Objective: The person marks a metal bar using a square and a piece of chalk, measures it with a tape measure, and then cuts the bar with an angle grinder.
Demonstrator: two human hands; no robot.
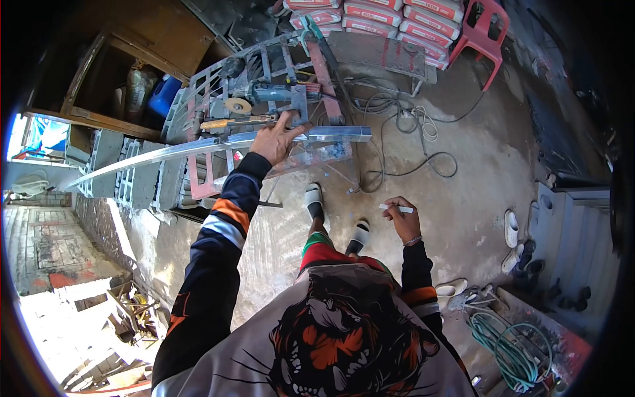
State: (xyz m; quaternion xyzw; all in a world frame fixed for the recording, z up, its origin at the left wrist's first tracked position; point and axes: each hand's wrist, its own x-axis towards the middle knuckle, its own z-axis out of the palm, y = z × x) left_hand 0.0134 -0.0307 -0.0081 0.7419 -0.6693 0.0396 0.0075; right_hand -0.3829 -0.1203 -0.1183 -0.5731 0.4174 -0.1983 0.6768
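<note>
My left hand (276, 140) rests with spread fingers at a long shiny metal bar (198, 145), near its right end. The bar lies across a metal frame stand (198, 173). My right hand (403, 221) is out over the floor, its fingers closed on a small white stick (397, 208). Just beyond my left hand lie a hammer-like tool with a wooden handle (228, 122) and an angle grinder (264, 92) with a tan disc.
Stacked bags (370, 16) and a red plastic chair (481, 36) stand at the back. Cables (397, 109) trail over the floor. Concrete blocks (135, 169) are at left, slippers (510, 228) and a coiled green hose (506, 344) at right.
</note>
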